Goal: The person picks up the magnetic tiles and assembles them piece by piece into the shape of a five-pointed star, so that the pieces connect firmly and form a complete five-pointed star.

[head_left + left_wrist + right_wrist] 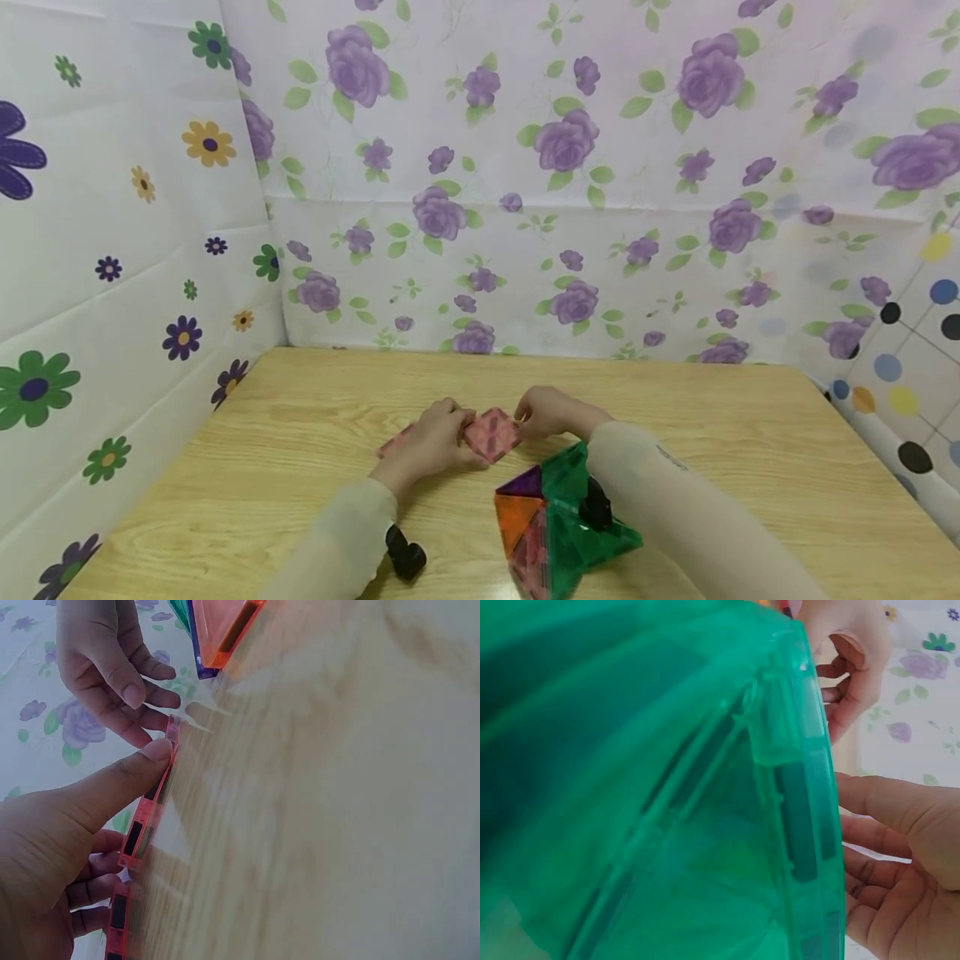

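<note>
A pink see-through magnetic tile (492, 435), diamond-wise to the head view, lies between the hands. My left hand (438, 442) holds it from the left; in the left wrist view the thumb (124, 784) presses on its edge and the other fingers are behind. A second pink tile (396, 439) lies flat, partly hidden under that hand. At the first tile's right corner, my right hand (553, 412) has its fingertips close to the edge, loosely bent. Below the right forearm stands a joined tile build with green (570, 542), orange (516, 518), purple (523, 483) and pink (532, 554) pieces.
The wooden table (330, 392) meets a flowered cloth wall (487, 250) behind and another (135, 250) at the left. Black wrist mounts (406, 554) sit on both sleeves; the right one overlaps the green tiles, which fill much of the right wrist view.
</note>
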